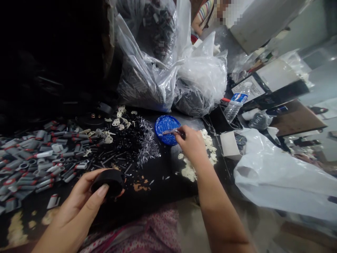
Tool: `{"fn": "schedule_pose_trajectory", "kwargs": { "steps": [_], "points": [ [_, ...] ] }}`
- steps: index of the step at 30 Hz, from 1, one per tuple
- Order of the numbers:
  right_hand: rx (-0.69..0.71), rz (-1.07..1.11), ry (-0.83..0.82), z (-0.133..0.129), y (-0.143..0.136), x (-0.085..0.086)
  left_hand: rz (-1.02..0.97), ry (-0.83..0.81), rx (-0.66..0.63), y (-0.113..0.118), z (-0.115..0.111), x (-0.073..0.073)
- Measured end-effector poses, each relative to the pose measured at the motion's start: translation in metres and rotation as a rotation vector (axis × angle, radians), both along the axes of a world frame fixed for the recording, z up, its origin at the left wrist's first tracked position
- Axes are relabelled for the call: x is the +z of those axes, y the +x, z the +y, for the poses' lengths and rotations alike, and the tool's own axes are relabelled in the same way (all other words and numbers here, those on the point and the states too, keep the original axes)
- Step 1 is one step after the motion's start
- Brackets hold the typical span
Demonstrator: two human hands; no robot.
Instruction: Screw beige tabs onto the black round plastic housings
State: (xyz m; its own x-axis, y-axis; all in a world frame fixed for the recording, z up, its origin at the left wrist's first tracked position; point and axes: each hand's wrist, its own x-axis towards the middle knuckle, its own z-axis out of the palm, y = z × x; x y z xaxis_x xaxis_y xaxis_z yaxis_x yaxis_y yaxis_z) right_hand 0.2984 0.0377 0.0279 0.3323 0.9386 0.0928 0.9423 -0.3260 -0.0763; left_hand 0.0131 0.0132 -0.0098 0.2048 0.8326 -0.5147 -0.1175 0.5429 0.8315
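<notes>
My left hand (86,200) is closed round a black round cup-shaped part (113,182), thumb at its rim, above the table's near edge. Over a round blue lid (168,123) smeared with whitish paste, my right hand (191,142) grips a thin brush-like stick (170,132). Its tip, coated in paste, reaches into the lid; the exact kind of tool is hard to make out. Small grey pointed pieces (147,144) lie left of the lid, with black springs and screws (107,156) beyond them. Cream flat plates (189,170) lie beneath and beside my right forearm.
Grey tubular parts with red bands (39,165) are heaped at the left. Clear plastic bags of parts (150,80) stand at the back. A tilted water bottle (238,102), a small white box (230,146) and a white plastic bag (279,175) are at the right. Another person's arm (197,24) shows behind.
</notes>
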Motion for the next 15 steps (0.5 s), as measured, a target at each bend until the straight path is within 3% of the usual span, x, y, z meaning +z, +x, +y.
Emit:
{"fn": "schedule_pose_trajectory", "kwargs": {
  "steps": [15],
  "points": [
    [0.0, 0.137, 0.021, 0.0024, -0.0011, -0.0052, -0.011, -0.034, 0.021, 0.0004, -0.0021, 0.0002]
  ]
}}
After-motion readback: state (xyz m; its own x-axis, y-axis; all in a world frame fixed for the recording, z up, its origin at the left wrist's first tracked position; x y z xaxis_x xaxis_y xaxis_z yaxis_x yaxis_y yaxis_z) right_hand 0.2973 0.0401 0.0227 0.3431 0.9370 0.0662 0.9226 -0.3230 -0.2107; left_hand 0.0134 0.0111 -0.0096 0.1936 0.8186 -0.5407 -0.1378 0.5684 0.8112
